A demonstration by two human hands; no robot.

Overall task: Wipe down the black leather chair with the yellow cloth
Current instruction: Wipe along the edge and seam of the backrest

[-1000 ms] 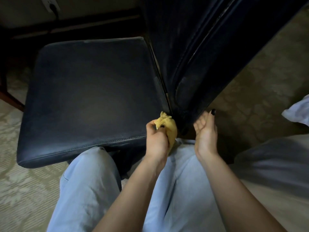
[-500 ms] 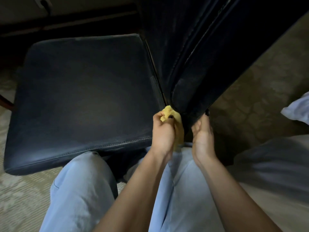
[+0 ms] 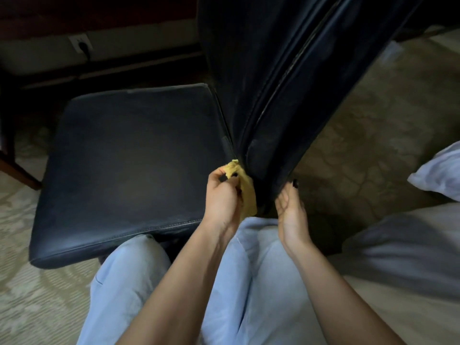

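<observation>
The black leather chair (image 3: 134, 160) fills the middle of the view, its seat to the left and its tall backrest (image 3: 281, 78) rising to the upper right. My left hand (image 3: 222, 197) grips the bunched yellow cloth (image 3: 245, 192) and holds it against the crease where seat and backrest meet. My right hand (image 3: 290, 207) lies with straight fingers against the lower outer edge of the backrest, its fingertips partly hidden behind the leather.
My legs in light blue jeans (image 3: 249, 282) sit below the chair. A bed with white bedding (image 3: 410, 245) lies at the right. Patterned carpet (image 3: 361, 135) surrounds the chair. A wall socket (image 3: 81, 43) and a dark wooden leg (image 3: 17, 168) are at the left.
The cloth in my left hand has slid slightly up into the seat crease. My right hand moved in to touch the backrest edge. The camera view has shifted.
</observation>
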